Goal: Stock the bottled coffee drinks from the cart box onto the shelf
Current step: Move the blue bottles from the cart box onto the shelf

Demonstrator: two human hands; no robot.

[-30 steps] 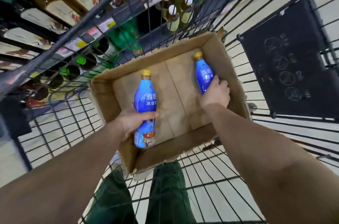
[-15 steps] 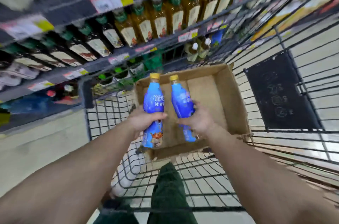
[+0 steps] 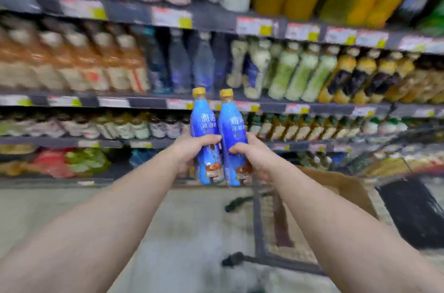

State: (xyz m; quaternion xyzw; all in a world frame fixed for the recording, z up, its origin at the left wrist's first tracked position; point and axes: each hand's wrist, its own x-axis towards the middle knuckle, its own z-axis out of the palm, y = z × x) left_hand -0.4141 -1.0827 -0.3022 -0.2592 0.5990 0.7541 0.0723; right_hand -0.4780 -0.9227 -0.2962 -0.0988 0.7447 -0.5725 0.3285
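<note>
Two plastic bottles (image 3: 217,129) | blue, gold-capped, upright | gripped by hands (image 3: 223,152)

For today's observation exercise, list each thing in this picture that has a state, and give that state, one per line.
Left hand: grips the left bottle.
Right hand: grips the right bottle.
Left bottle: capped, upright, held up before the shelves.
Right bottle: capped, upright, beside the other.
Cart box: open-topped, in the cart.
Shelves: stocked with bottles.
</note>
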